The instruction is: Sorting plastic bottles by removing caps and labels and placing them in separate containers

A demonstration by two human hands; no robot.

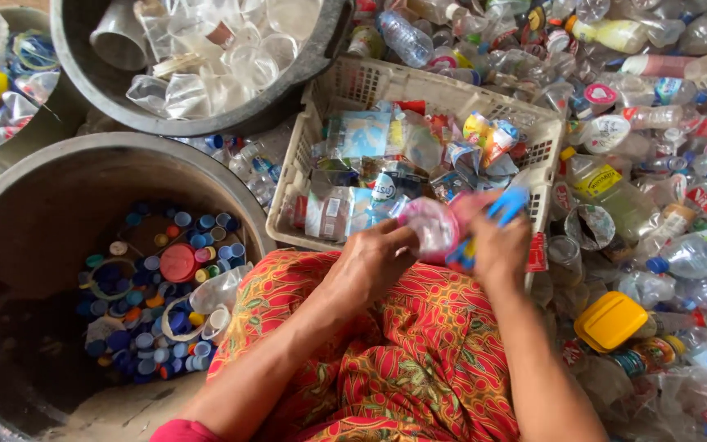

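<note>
Both hands meet over the near edge of a cream plastic basket (321, 123), above a lap covered in red and orange patterned cloth (403, 344). Left hand (374, 262) is closed around the bottom of a small clear bottle with a pink label (431, 225), gripping it from the left. Right hand (497, 245) is closed too, clasping a blue-handled cutter (505, 205) whose handle sticks up past the knuckles, just beside the bottle's right end; the bottle lies between the two hands, blurred, so whether the blade touches it cannot be told.

Far left of the left hand sits a big dark tub (26, 205), its bottom strewn with loose bottle caps (157, 303), mostly blue with a large red one among them. Beyond it, up and left of the hands, a second dark tub (288, 90) holds clear plastic cups (222, 57). Straight ahead of the hands, the basket is filled with torn labels and wrappers (394, 155). To the right of the right hand spreads a heap of crushed clear bottles (664, 164), reaching from the far side down past the forearm. Near the right forearm, within that heap, lies a yellow lid (610, 321).
</note>
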